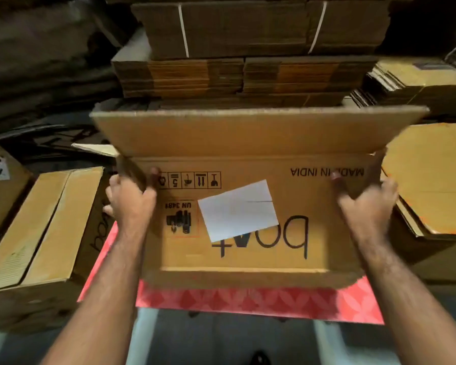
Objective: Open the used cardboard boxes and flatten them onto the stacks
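A printed cardboard box is held at its two upper corners above a red patterned mat, its white label facing the camera. The left hand and the right hand are each curled round a side edge, fingers wrapped tight on the board. One long flap is already raised, so opening appears begun; flattening is judged still to be done. Flattened stacks lie at the right, strapped bundles behind, and a closed box waits at the left.
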Demonstrator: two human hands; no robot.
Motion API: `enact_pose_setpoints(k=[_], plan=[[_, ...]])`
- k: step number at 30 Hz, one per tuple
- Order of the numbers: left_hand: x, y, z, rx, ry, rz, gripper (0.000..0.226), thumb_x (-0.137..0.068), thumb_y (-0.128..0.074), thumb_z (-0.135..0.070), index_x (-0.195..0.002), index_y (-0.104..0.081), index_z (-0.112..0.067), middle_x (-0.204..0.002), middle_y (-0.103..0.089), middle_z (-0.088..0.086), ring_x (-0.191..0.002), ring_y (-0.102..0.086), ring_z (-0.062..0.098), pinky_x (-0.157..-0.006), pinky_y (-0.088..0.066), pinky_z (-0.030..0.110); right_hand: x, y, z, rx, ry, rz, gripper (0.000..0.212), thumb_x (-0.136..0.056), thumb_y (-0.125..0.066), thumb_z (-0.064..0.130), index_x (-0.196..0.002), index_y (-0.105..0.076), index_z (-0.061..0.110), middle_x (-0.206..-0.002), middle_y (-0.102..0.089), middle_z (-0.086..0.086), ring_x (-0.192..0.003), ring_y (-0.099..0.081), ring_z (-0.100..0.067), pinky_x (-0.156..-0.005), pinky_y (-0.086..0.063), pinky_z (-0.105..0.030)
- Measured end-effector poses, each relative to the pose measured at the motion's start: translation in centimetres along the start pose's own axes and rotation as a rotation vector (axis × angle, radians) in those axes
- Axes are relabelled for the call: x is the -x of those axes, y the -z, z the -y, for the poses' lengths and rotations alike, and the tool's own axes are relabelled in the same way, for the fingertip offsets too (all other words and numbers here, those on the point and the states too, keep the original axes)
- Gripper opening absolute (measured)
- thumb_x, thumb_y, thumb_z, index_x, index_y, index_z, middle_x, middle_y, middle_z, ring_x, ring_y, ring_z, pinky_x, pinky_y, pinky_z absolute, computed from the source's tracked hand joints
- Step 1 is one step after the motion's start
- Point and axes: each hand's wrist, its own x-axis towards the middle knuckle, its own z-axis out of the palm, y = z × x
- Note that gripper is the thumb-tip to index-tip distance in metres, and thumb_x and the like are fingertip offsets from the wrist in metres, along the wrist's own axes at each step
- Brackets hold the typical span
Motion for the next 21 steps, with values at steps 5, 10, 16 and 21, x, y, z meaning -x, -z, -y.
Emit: enact_pose_setpoints(k=[5, 10, 16, 21], plan=[[-2.9, -2.1, -1.6, -0.364, -0.070, 0.301, 0.063, -0.097, -0.045, -0.066, -0.150, -0.030, -0.034, -0.142, -0.043, 0.024, -0.133, -0.037, 0.044, -0.102, -0.036, 0.062, -4.0, -2.1, 0.5, 0.301, -0.063, 0.365, 0.078, -0.094, -0.051, 0.071, -0.160, -0.018, 0.046, -0.148, -0.035, -0.017, -0.135, -0.034, -0.041, -0.092, -0.046, -0.055], [-2.2, -5.7, 0.1, -0.567, -0.110, 0.332, 0.066, -0.096, -0.032, -0.072, -0.152, -0.035, -0.038, -0.138, -0.040, 0.022, -0.126, -0.039, 0.040, -0.099, -0.040, 0.054, -4.6, -5.0, -1.6, 0.457, -0.096, 0.448, 0.069, -0.094, -0.048, 0.073, -0.154, -0.036, 0.040, -0.152, -0.032, -0.019, -0.136, -0.033, -0.040, -0.096, -0.048, -0.056], [-4.5, -8.1, -1.1, -0.584, -0.149, 0.333, 0.069, -0.097, -0.031, -0.072, -0.155, -0.034, -0.035, -0.140, -0.039, 0.023, -0.129, -0.038, 0.040, -0.100, -0.041, 0.053, -7.2, -6.7, -2.0, 0.498, -0.079, 0.400, 0.067, -0.094, -0.047, 0.073, -0.149, -0.045, 0.036, -0.147, -0.035, -0.019, -0.132, -0.036, -0.039, -0.090, -0.048, -0.049], [-6.2, -9.2, -1.6, -0.566, -0.179, 0.349, 0.065, -0.098, -0.035, -0.069, -0.152, -0.036, -0.033, -0.139, -0.039, 0.020, -0.127, -0.038, 0.039, -0.103, -0.038, 0.054, -9.2, -8.3, -1.9, 0.535, -0.076, 0.410, 0.067, -0.095, -0.046, 0.074, -0.149, -0.045, 0.035, -0.148, -0.034, -0.017, -0.132, -0.036, -0.037, -0.094, -0.045, -0.049]])
